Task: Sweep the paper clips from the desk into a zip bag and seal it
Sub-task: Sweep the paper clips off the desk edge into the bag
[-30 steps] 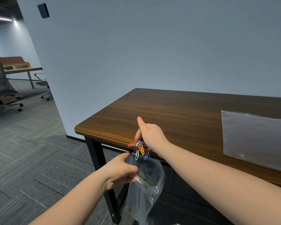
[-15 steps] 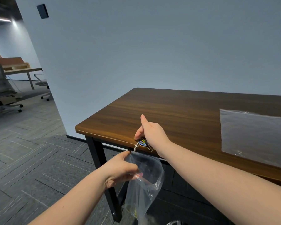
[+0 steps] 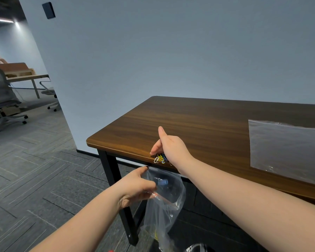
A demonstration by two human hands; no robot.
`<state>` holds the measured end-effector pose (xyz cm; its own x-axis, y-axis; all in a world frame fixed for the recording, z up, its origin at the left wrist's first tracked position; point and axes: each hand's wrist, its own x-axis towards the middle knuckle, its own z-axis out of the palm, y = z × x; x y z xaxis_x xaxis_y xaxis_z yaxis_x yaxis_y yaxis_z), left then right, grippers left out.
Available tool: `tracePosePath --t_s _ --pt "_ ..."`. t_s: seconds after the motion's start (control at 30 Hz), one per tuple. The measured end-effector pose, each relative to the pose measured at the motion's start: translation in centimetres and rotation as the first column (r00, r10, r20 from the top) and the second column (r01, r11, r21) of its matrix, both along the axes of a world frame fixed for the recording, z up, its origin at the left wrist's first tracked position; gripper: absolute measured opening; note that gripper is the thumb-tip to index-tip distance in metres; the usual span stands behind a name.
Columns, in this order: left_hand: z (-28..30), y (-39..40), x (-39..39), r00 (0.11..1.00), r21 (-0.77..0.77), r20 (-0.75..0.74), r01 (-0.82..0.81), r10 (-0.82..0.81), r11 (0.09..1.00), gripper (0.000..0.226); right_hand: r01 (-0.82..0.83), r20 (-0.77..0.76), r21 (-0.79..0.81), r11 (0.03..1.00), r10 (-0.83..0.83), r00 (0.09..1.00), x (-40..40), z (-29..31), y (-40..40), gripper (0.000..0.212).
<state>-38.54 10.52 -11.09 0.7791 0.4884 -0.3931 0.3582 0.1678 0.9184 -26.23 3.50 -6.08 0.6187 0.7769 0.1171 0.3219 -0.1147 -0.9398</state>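
Desk edge | right hand open, half-hiding clips | left hand grips bag

My dark wood desk on black legs carries a flat clear bag at its right and a bunch of coloured clips at its near edge.

Grey wall, grey carpet floor, office chair far left.
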Motion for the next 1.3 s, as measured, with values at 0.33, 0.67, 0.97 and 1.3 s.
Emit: tracePosePath --t_s 0.33,0.67,0.97,1.3 --pt "-0.8 0.7 0.3 1.000 0.012 0.001 0.030 -0.030 0.999 0.095 -0.036 -0.102 0.073 0.997 0.044 0.994 -0.6 -0.8 -0.9 0.075" --pt "-0.8 0.6 0.2 0.999 0.004 -0.008 0.038 -0.038 0.999 0.097 -0.009 -0.221 0.139 0.990 0.040 0.974 -0.5 -0.3 -1.6 0.062" --pt "-0.7 0.6 0.1 0.999 -0.015 0.001 0.048 -0.048 0.999 0.090 -0.081 0.048 -0.074 0.994 0.084 0.995 0.3 0.9 0.3 0.058" --pt "-0.5 0.8 -0.5 1.000 -0.007 -0.012 0.018 -0.018 1.000 0.094 -0.256 0.032 -0.041 0.966 0.257 0.966 0.2 0.5 -0.3 0.066"
